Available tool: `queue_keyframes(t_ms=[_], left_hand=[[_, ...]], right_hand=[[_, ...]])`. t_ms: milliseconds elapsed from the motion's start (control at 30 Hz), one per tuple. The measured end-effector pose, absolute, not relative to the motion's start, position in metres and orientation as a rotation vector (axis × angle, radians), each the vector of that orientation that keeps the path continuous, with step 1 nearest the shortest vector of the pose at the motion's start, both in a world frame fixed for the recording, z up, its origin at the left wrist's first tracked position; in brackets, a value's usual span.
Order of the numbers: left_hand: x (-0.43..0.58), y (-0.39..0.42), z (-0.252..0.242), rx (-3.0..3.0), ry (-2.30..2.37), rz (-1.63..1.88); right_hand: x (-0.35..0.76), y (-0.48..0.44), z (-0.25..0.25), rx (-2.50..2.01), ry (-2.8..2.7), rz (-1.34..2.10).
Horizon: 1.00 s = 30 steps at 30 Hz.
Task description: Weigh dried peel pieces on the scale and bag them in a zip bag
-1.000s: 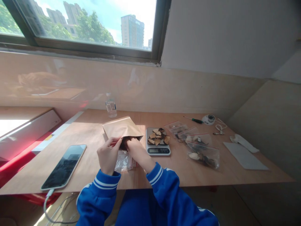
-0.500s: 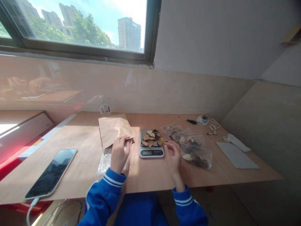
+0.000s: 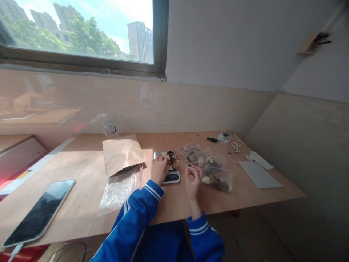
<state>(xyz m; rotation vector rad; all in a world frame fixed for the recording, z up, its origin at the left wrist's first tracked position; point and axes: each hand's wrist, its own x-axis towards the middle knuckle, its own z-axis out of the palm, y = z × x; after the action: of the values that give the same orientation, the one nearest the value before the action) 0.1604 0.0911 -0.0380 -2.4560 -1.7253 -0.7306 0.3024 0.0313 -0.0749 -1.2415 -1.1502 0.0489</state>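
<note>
The left hand (image 3: 159,169) is sitting over the near edge of the kitchen scale (image 3: 170,171), fingers curled down onto the dried slices (image 3: 171,160) piled on the pan – whether it's actually pinching a slice I can't tell, the fingertips are hidden from here. The right hand (image 3: 194,177) is hovering just beside the scale on the right, fingers loosely curled together and holding nothing that I can make out. If you're lifting pieces off a pan like that, I'd say go light: take the slices from above instead of leaning on the pan, keep your palm off the display, and keep the spare hand from bumping the scale – any pressure is probably going to throw the reading off. As for the setup, the whole thing is happening on a big plywood table (image 3: 81,196) pushed against a pale wall under a window (image 3: 76,32) that's showing trees and tower blocks, with sun falling across the left half of the board. A brown paper bag (image 3: 121,154) is lying left of the scale with its mouth gaping toward the person, partly on top of an empty clear bag (image 3: 117,191). A phone (image 3: 38,213) is lying at the near left corner. Right of the scale, several zip bags (image 3: 215,174) with more dried bits are overlapping each other, then there's a white sheet (image 3: 259,174), and at the back a small bottle (image 3: 109,128), a screwdriver (image 3: 207,138) and a little round white gadget (image 3: 224,137)
</note>
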Motion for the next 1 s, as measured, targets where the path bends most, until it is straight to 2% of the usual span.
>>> queue_keyframes(t_ms=[233, 567, 833, 1000], left_hand=[[0.160, 0.090, -0.033, -2.398, -1.668, -0.867], [0.125, 0.063, 0.009, -2.097, -1.780, -1.604], [0.110, 0.030, -0.007, -2.105, -1.962, -1.992], [0.158, -0.005, -0.028, -2.407, -1.966, -2.076]], right_hand=[[0.301, 0.029, -0.076, -1.229, -1.162, 0.089], [0.278, 0.066, -0.032, -1.199, -1.484, 0.281], [0.308, 0.036, -0.083, -1.354, -1.160, 0.284], [0.305, 0.010, -0.079, -1.358, -1.168, 0.375]])
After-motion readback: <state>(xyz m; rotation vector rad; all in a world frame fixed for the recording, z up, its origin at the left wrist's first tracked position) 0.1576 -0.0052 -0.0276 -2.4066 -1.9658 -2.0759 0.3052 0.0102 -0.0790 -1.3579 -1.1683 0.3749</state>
